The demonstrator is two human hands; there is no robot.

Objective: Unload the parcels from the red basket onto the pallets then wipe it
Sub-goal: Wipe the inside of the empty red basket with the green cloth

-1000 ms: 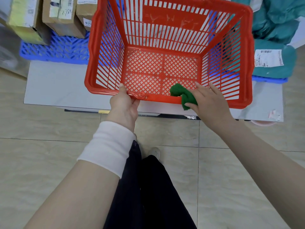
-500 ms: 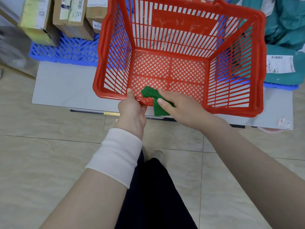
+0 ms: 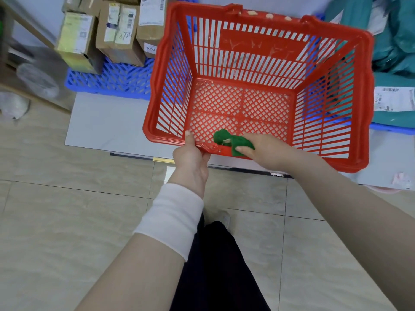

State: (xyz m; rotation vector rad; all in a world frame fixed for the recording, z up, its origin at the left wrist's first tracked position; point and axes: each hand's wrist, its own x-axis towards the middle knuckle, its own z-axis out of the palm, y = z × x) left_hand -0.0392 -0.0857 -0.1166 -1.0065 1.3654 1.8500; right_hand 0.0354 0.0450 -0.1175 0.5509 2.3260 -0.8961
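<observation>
Head view, sole view. Basket [image 3: 258,70]: red plastic, slatted walls, lattice floor, no parcels inside; it is tipped with its mouth toward the wearer, above a grey board [image 3: 107,122] that lies on the tiled floor. Left hand [image 3: 190,160]: closed on the basket's near rim, thumb over the top edge, remaining fingers hooked beneath. Right hand [image 3: 267,150]: fingers pressing a green cloth [image 3: 233,142] down on the same rim, just right of the left hand; the cloth drapes over the edge, part inside and part outside. Boxes [image 3: 116,32]: cardboard, labelled, standing on a blue pallet [image 3: 112,81] left of the basket. Bags [image 3: 395,63]: teal mailers, one with a white label, piled right of the basket. Condition, judged: unloading complete, wiping in hand at the near rim; pale specks along the far rim suggest work remaining there. Handling, judged: the basket looks light and stiff, carried easily by one hand, though smooth plastic may slip under pressure; best held at the thick rim or a corner rather than the thin slats. The cloth is soft and limp, likely to snag in the lattice, and better bunched under the fingertips.
</observation>
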